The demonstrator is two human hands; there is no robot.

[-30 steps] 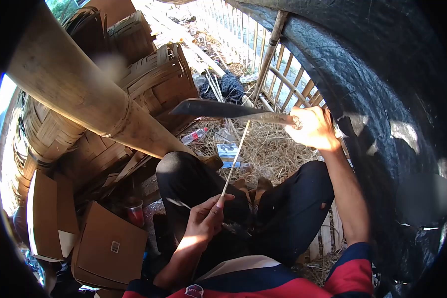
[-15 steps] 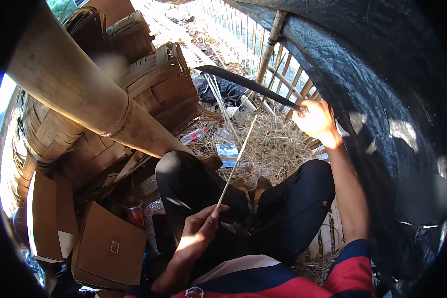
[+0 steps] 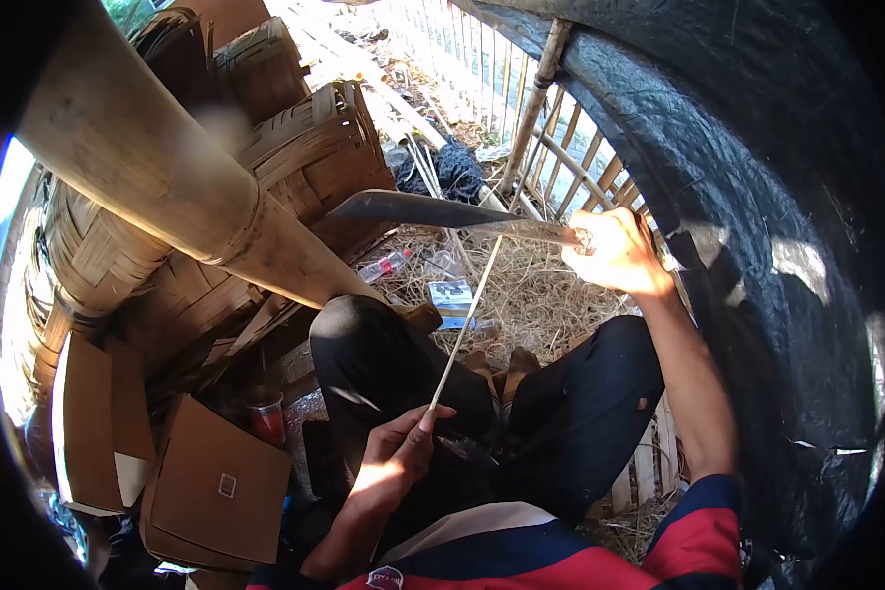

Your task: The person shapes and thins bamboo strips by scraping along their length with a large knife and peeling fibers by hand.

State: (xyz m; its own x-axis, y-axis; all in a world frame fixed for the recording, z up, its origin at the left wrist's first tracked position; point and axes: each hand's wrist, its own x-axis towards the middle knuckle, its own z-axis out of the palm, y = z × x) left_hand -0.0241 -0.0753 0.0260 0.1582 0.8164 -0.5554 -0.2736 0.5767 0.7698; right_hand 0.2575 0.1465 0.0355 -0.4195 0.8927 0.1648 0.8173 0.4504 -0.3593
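My left hand point(image 3: 395, 458) pinches the lower end of a thin bamboo strip point(image 3: 465, 329), which slants up and to the right from above my lap. My right hand point(image 3: 619, 252) is closed round the handle of a long dark machete point(image 3: 433, 209). Its blade points left, over the strip's upper end. The strip appears to meet the blade near the handle; whether they touch is hard to tell. Pale shavings point(image 3: 551, 305) cover the ground beyond my knees.
A thick bamboo pole point(image 3: 197, 211) crosses the left side beside woven baskets point(image 3: 315, 157). Cardboard boxes point(image 3: 216, 487) and a cup with red contents point(image 3: 266, 421) are at lower left. A plastic bottle point(image 3: 384, 265) lies ahead. Dark plastic sheeting point(image 3: 757, 226) hangs at right.
Over the last half second, the machete has turned from slanting up-left to nearly level and come back down over the strip's upper end. My left hand has stayed nearly still, holding the strip.
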